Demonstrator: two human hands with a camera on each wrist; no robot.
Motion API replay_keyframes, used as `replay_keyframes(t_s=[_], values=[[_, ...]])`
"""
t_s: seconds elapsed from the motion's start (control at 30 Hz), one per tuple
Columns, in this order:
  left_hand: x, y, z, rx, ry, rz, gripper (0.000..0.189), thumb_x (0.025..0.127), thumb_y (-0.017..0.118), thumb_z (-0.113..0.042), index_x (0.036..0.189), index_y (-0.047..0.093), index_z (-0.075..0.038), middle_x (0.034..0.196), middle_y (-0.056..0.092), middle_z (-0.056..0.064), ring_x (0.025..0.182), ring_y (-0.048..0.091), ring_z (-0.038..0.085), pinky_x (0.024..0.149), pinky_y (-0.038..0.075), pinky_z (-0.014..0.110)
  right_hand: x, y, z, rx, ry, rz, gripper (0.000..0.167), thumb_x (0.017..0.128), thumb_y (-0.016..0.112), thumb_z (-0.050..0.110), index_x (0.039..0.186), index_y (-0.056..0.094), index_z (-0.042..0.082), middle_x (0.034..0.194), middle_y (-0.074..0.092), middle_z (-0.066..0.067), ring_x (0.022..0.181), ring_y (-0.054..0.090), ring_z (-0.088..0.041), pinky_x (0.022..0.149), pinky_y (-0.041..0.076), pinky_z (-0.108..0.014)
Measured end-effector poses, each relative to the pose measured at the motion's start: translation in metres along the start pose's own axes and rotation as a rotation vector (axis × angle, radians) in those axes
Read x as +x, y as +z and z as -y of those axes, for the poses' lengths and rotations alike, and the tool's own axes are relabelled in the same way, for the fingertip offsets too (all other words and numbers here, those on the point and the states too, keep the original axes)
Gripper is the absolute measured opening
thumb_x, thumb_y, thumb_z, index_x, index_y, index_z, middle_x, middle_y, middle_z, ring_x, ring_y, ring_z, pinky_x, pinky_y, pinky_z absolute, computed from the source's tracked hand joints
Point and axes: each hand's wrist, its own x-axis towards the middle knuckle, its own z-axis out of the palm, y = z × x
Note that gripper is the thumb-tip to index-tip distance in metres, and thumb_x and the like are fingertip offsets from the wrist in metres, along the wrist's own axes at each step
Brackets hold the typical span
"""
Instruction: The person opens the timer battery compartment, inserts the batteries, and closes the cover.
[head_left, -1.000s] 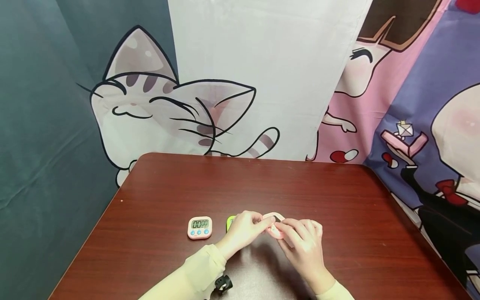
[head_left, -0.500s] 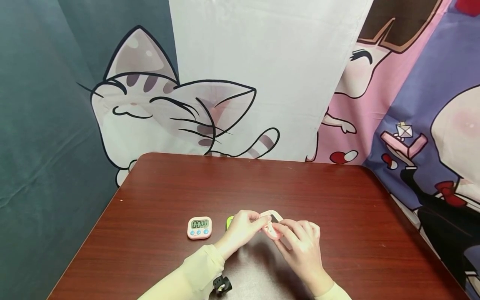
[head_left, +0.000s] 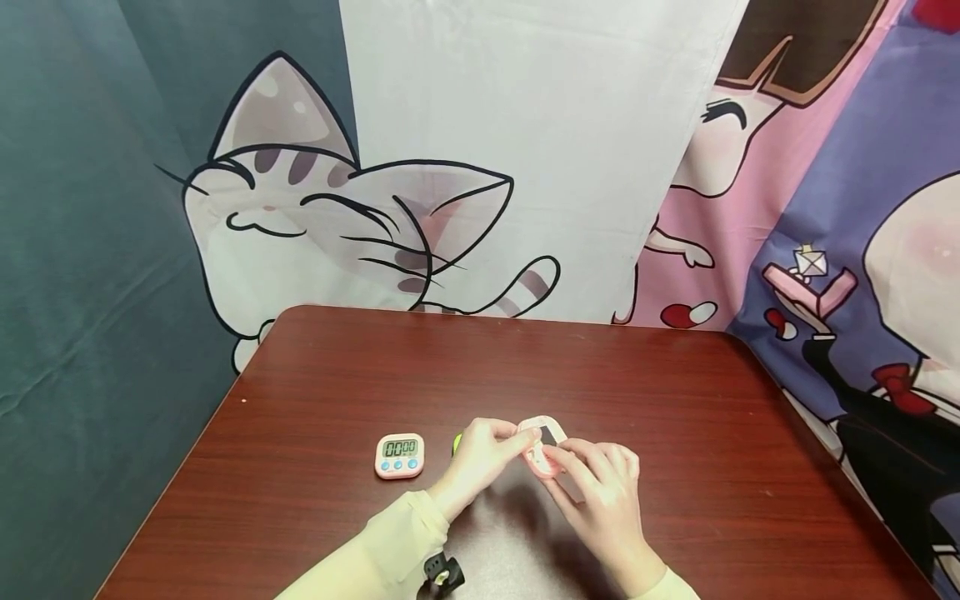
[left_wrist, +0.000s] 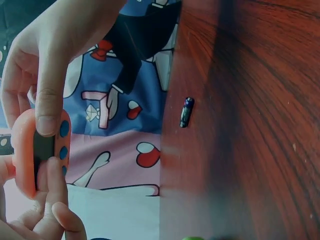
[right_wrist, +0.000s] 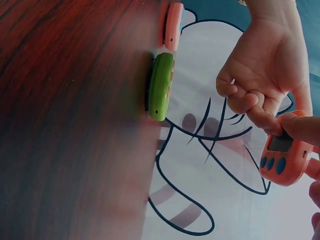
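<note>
A pink timer (head_left: 550, 435) is held up off the table between both hands. Its light back with a dark patch faces the head view. The right wrist view shows its screen and blue buttons (right_wrist: 281, 165). My left hand (head_left: 480, 458) pinches its left edge, thumb laid over the back. From the right, my right hand (head_left: 606, 487) grips the lower end, fingertips pressed on the back. Below my left hand a green timer (right_wrist: 161, 87) stands on the table, mostly hidden in the head view. A second pink timer (head_left: 400, 457) displays 00 00.
The brown wooden table (head_left: 480, 358) reaches back to printed cloth hangings (head_left: 540, 125). In the left wrist view a small dark cylinder like a battery (left_wrist: 186, 112) lies on the table. A black strapped device (head_left: 444, 573) sits at the left wrist.
Both hands have shifted slightly left with the held timer, which has turned so more of its back shows. My left hand covers more of the green timer. The other pink timer stays put.
</note>
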Motion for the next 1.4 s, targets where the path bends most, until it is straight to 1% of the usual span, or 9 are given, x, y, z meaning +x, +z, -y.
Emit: replay_keyframes(t_s=[0.17,0.43,0.57,0.67,0.83,0.93,1.13,1.3,1.4], values=[[0.001,-0.002,0.001,-0.017,-0.013,-0.01,0.034,0.08,0.069,-0.041,0.065,0.07,-0.01,0.056,0.049,-0.012,0.056,0.04,0.005,0.052,0.031,0.022,0.001,0.001,-0.001,0.001,0.001,0.03,0.03,0.091,0.061,0.041,0.088,0.073,0.013,0.086,0.065,-0.002,0.073,0.049,-0.024,0.072,0.029,-0.045],[0.001,-0.005,0.006,-0.028,-0.004,0.044,0.029,0.082,0.069,-0.034,0.075,0.074,-0.006,0.069,0.069,-0.001,0.063,0.051,0.005,0.057,0.04,0.022,0.0,-0.001,-0.001,0.069,0.039,0.088,0.037,0.088,0.061,0.049,0.09,0.072,0.014,0.09,0.064,-0.002,0.077,0.049,-0.023,0.076,0.028,-0.044],[0.002,-0.009,0.007,-0.024,0.028,0.1,0.027,0.082,0.07,-0.03,0.079,0.074,-0.004,0.074,0.071,0.003,0.065,0.055,0.003,0.058,0.044,0.021,0.002,-0.005,0.0,0.166,0.175,0.097,0.035,0.087,0.064,0.046,0.092,0.071,0.012,0.092,0.064,-0.002,0.079,0.05,-0.019,0.078,0.028,-0.037],[0.003,-0.012,0.008,-0.018,0.057,0.159,0.025,0.083,0.07,-0.028,0.079,0.073,-0.003,0.073,0.071,0.004,0.062,0.055,0.002,0.057,0.044,0.02,0.004,-0.01,0.0,0.239,0.303,0.11,0.024,0.084,0.072,0.031,0.096,0.071,0.01,0.094,0.065,-0.003,0.082,0.052,-0.016,0.079,0.034,-0.025],[0.003,-0.019,0.012,-0.029,0.084,0.239,0.023,0.083,0.069,-0.026,0.077,0.072,-0.004,0.067,0.067,0.004,0.054,0.049,0.002,0.051,0.038,0.019,0.005,-0.014,0.0,0.321,0.517,0.207,0.038,0.072,0.079,0.004,0.108,0.067,0.011,0.09,0.064,0.001,0.071,0.051,-0.01,0.061,0.039,-0.017],[0.003,-0.022,0.014,-0.041,0.098,0.304,0.021,0.084,0.069,-0.025,0.076,0.071,-0.005,0.064,0.064,-0.001,0.053,0.046,0.0,0.05,0.035,0.019,0.005,-0.015,0.0,0.379,0.63,0.295,0.041,0.074,0.078,0.003,0.112,0.065,0.013,0.082,0.061,0.004,0.063,0.047,-0.005,0.053,0.038,-0.017],[-0.001,-0.027,0.017,-0.01,0.184,0.437,0.018,0.084,0.068,-0.021,0.077,0.071,-0.004,0.068,0.066,-0.004,0.06,0.051,-0.002,0.056,0.04,0.017,0.003,-0.017,0.0,0.582,0.748,0.461,0.033,0.082,0.073,0.007,0.113,0.063,0.013,0.075,0.062,0.004,0.061,0.049,-0.001,0.051,0.042,-0.021],[-0.002,-0.031,0.016,0.067,0.288,0.446,0.018,0.082,0.069,-0.021,0.073,0.07,-0.006,0.069,0.06,-0.007,0.066,0.047,-0.002,0.061,0.04,0.017,0.004,-0.021,-0.002,0.748,0.84,0.592,0.029,0.084,0.07,0.01,0.112,0.062,0.008,0.077,0.066,-0.002,0.06,0.057,-0.005,0.052,0.044,-0.023],[-0.003,-0.033,0.017,0.091,0.312,0.443,0.017,0.081,0.07,-0.022,0.073,0.07,-0.008,0.069,0.055,-0.01,0.068,0.045,-0.002,0.062,0.039,0.018,0.005,-0.023,-0.003,0.814,0.859,0.671,0.027,0.085,0.069,0.01,0.11,0.062,0.002,0.075,0.065,-0.002,0.061,0.058,-0.005,0.053,0.046,-0.023]])
